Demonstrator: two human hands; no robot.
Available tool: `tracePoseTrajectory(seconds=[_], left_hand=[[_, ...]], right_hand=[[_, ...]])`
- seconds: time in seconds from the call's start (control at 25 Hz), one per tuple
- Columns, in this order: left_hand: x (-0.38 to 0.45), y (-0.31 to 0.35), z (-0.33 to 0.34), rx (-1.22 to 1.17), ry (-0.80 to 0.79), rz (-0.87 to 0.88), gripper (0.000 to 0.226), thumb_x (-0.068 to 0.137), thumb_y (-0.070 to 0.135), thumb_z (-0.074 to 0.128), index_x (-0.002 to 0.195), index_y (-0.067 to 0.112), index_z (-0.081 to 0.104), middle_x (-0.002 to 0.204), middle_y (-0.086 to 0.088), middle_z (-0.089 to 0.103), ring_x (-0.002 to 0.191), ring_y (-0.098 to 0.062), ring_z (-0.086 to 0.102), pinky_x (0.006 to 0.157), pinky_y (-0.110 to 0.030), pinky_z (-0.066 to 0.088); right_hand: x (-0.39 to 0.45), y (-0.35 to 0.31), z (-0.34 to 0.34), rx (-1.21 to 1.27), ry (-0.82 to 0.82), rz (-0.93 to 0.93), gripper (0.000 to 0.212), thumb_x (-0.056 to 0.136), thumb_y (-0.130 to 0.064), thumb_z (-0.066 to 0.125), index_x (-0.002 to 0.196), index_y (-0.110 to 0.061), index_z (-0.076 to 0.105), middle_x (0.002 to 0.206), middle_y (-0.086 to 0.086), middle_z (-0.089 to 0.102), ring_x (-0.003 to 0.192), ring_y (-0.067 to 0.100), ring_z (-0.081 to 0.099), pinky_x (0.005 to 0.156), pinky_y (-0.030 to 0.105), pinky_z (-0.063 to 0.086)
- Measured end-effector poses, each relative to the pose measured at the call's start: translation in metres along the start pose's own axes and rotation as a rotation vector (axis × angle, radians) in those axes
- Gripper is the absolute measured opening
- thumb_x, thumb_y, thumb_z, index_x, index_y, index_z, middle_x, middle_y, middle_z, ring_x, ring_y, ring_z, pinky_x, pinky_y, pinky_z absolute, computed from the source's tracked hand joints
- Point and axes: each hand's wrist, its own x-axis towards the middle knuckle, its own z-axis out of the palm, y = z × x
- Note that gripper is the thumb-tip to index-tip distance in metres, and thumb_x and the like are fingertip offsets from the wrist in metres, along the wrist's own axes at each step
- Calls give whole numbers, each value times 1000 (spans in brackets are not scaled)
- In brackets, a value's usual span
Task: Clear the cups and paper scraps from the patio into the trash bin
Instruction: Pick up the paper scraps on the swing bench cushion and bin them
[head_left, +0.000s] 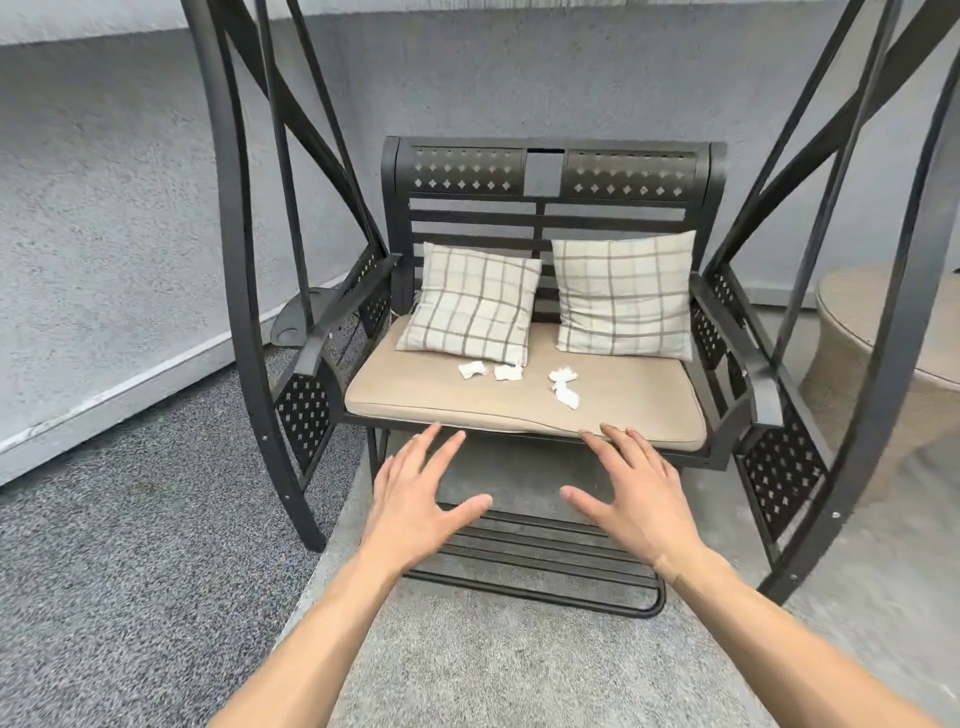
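Black metal frames the swing bench before us, and on its tan seat cushion lie the paper scraps: two small white scraps side by side just below the lower edge of the left plaid pillow, and a longer torn scrap near the cushion's middle, below the gap between that pillow and the right plaid pillow. Our left hand hovers below the cushion's front edge with fingers spread straight, holding nothing. Our right hand is likewise spread flat and empty, its fingertips at the cushion's front edge. Both pillows lean against the backrest. We see no cups or bin.
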Motion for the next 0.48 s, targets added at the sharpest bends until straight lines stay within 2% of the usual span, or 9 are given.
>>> tracePoseTrajectory(seconds=[0.2,0.48], left_hand=[[70,-22,1,5,-4,28,85,71,85,41,145,48,20,159,16,9,144,-7,8,119,-43,10],[163,-34,20,9,-28,35,87,70,87,37,146,48,20,159,15,9,146,-11,8,119,-45,11]], right_hand=[[54,0,14,-29,-16,43,76,78,-77,41,144,-41,26,155,-10,24,144,18,13,112,45,23],[142,25,32,-9,2,51,75,79,-75,42,144,-41,26,154,-7,27,144,20,17,112,45,24]])
